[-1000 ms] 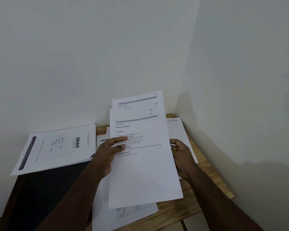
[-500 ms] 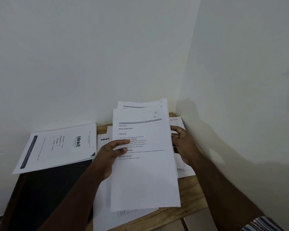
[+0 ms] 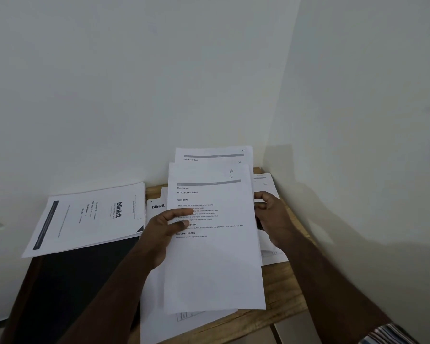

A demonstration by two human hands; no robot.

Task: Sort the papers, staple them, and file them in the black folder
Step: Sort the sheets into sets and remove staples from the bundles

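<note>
Sorting looks unfinished to me; my left hand (image 3: 163, 234) fingers grip the fanned papers (image 3: 212, 244) by their left edge, my right hand (image 3: 272, 217) fingers curl on the right edge. Black folder (image 3: 80, 276) lies left of my fingers on the table (image 3: 281, 301), under a blinkit stack (image 3: 90, 217); stapling and filing remain, I judge.

dim, soft light (shadows on right wall), slight wide-angle bending at edges
</note>
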